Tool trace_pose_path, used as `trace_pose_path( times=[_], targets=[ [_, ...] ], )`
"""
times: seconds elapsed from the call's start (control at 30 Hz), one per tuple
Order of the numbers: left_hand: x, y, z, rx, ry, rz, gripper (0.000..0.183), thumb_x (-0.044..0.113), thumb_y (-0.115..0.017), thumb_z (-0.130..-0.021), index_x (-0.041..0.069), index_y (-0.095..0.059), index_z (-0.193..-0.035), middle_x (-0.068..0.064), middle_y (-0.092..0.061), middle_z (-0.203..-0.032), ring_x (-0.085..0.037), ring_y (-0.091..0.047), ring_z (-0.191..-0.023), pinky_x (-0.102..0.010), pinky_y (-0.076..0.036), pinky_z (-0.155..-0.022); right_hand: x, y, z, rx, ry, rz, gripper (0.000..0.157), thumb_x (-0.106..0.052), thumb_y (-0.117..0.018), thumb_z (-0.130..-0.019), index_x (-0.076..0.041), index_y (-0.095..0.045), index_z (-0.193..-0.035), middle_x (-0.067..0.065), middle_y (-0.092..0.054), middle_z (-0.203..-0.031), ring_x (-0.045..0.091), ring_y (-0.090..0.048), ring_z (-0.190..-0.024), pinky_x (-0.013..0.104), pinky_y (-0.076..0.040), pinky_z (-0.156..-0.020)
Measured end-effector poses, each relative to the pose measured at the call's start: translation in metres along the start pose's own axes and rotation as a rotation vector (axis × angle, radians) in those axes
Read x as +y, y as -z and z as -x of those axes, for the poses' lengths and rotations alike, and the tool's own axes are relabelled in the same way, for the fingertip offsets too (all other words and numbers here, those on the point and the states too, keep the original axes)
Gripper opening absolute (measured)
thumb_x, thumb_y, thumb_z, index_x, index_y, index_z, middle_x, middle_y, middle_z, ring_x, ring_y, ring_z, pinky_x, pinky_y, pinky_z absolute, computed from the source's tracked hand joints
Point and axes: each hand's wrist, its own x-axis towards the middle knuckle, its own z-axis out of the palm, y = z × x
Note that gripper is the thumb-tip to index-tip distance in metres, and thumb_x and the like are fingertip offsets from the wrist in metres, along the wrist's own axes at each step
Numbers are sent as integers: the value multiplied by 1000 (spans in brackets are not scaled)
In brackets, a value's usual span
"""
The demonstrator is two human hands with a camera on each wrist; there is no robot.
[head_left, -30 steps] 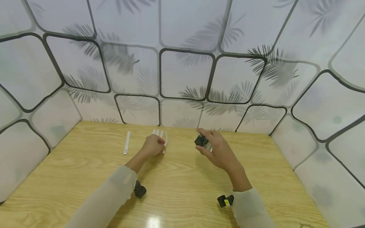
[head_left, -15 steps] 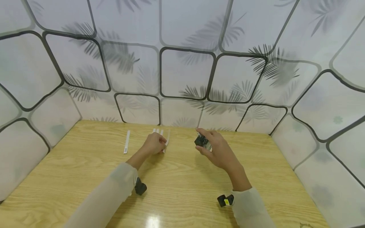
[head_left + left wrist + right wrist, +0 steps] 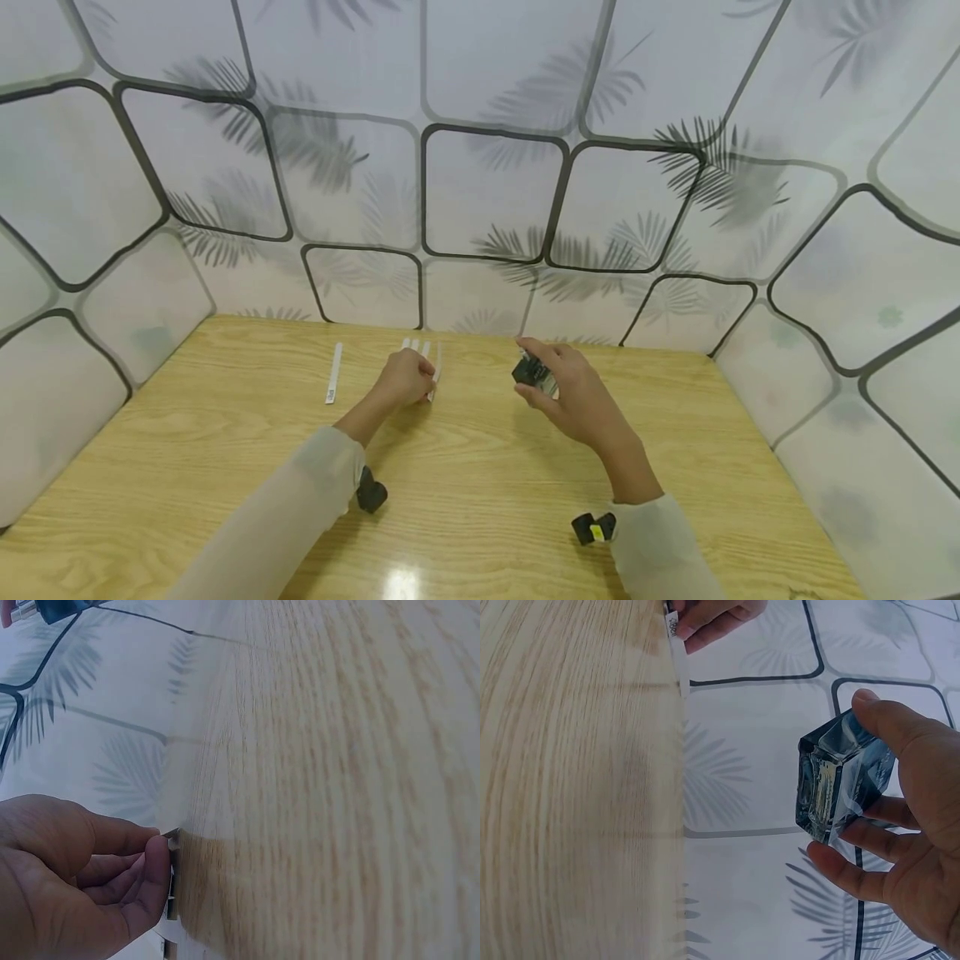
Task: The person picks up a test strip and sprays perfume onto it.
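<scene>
My left hand (image 3: pixel 405 379) pinches a thin white paper strip (image 3: pixel 438 371) between thumb and fingertips, its long end pointing to the back of the table. Tips of several more white strips (image 3: pixel 416 343) show just beyond the knuckles, their near parts hidden by the hand. In the right wrist view, print shows near one end of a strip (image 3: pixel 673 626) at the left fingertips. My right hand (image 3: pixel 577 400) grips a dark blue faceted glass perfume bottle (image 3: pixel 836 776), thumb on one side and fingers on the other, tilted above the table.
A single white strip (image 3: pixel 334 373) with print on its near end lies left of the left hand. The wood-grain table (image 3: pixel 480 500) meets a patterned cloth backdrop (image 3: pixel 487 196) at the back and sides. Small black devices (image 3: pixel 592 528) sit at both wrists.
The pinched strip's far end swings right, blurred, then comes back left. The left hand shifts only slightly; the right hand and perfume bottle keep their place.
</scene>
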Motion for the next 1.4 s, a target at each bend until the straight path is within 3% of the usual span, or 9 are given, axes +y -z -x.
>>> trace_pose_path(
  times=[0.3,0.5,0.77,1.13,1.4],
  targets=[
    [0,2,1,11,15,-29,34,-4,-68,-93,-16,-63,-124,-25,-70,-106,-18,-71,-72,-22,-60,-69,0,0,0,-3,0,2,66,-29,-76,-95,-19,-47,-153,13,-62,-132,31,-60,-118,52,-54,-94],
    [-1,4,2,15,-7,-50,32,-5,-68,-92,-16,-65,-121,-28,-70,-112,-20,-73,-76,-27,-61,-75,0,1,0,-4,-6,1,66,-29,-75,-95,-19,-46,-154,11,-61,-133,30,-60,-118,51,-53,-95],
    [-6,9,4,3,-39,-11,32,-2,-67,-93,-15,-64,-122,-23,-73,-104,-21,-72,-76,-28,-60,-72,0,1,0,-4,-4,4,66,-29,-76,-95,-20,-46,-154,13,-62,-131,31,-60,-116,52,-54,-94],
    [-17,32,11,-27,-74,45,37,4,-66,-97,-13,-60,-130,-23,-70,-107,-25,-72,-77,-34,-62,-74,1,0,1,-11,-8,16,67,-31,-75,-95,-20,-45,-155,11,-61,-133,30,-60,-118,52,-54,-95],
    [-31,49,20,-19,-53,60,39,4,-63,-98,-14,-57,-132,-26,-67,-112,-28,-71,-82,-39,-62,-78,2,0,0,-15,-14,9,67,-30,-75,-95,-18,-46,-154,11,-60,-135,31,-59,-121,52,-53,-97]
  ],
)
